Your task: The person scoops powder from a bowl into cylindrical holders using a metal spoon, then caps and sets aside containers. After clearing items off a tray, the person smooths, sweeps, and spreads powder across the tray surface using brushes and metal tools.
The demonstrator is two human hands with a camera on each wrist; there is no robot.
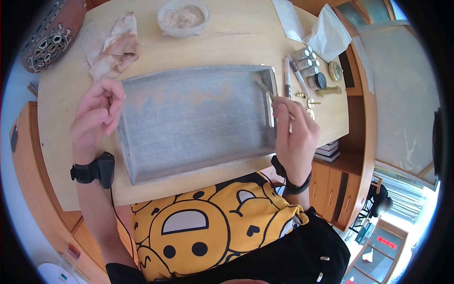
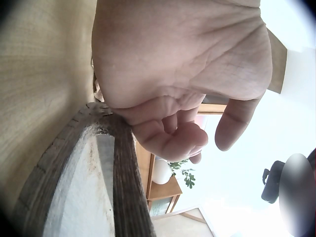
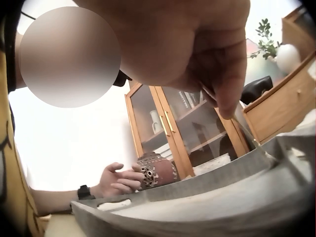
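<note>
A grey, weathered wooden tray (image 1: 198, 118) with cut-out handles lies in front of me, reddish-brown dust smeared along its far part. My right hand (image 1: 298, 132) pinches the thin handle of a small brush (image 1: 267, 91) over the tray's right end. The brush's bristles are down in the far right inner corner, as the right wrist view also shows of the brush (image 3: 257, 147). At the far left corner is my left hand (image 1: 97, 113), its fingers loosely curled and holding nothing. In the left wrist view that hand (image 2: 182, 59) is right at the tray's rim (image 2: 129, 173).
Beyond the tray stand a bowl of pale powder (image 1: 183, 19) and a stained cloth (image 1: 116, 47). To the right are several small jars (image 1: 305, 61), pens (image 1: 288, 78), a dark-lidded jar (image 1: 318, 80) and brass pieces (image 1: 309, 102). A perforated reddish vessel (image 1: 54, 38) is far left.
</note>
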